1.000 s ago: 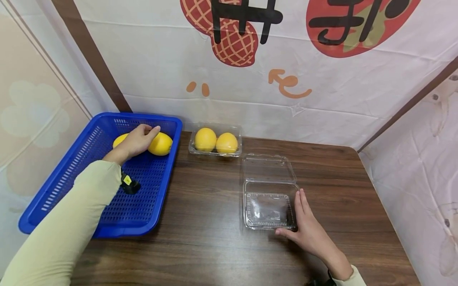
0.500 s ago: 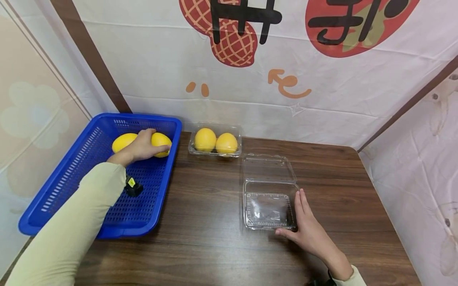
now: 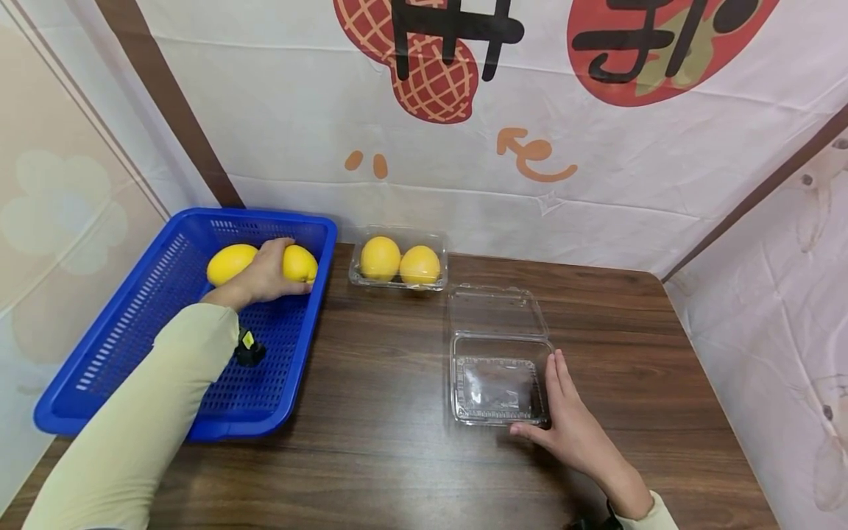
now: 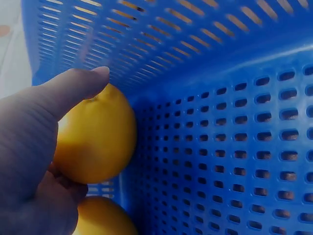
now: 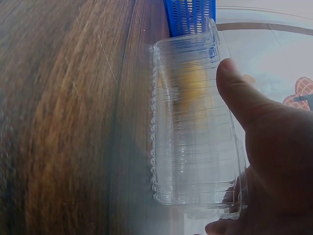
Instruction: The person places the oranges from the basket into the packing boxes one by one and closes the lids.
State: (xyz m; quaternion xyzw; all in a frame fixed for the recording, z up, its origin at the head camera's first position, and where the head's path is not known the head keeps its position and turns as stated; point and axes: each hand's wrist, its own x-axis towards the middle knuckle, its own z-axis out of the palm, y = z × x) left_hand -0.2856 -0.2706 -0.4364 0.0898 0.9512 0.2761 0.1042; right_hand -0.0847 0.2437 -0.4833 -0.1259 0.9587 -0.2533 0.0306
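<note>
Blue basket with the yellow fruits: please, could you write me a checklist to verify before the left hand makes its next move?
1. Hold on the fruit: ok. The left hand has thumb and fingers round the right-hand yellow fruit.
2. Fruit lifted out: not ok. It is inside the blue basket.
3. Fingers free of the neighbouring fruit: cannot tell; they are very close.
4. Container ready: ok. The clear container is empty, its lid open.
5. Container supported: ok. The right hand touches its side.
6. Space between lid and rear container: cannot tell; their corners look close.
</note>
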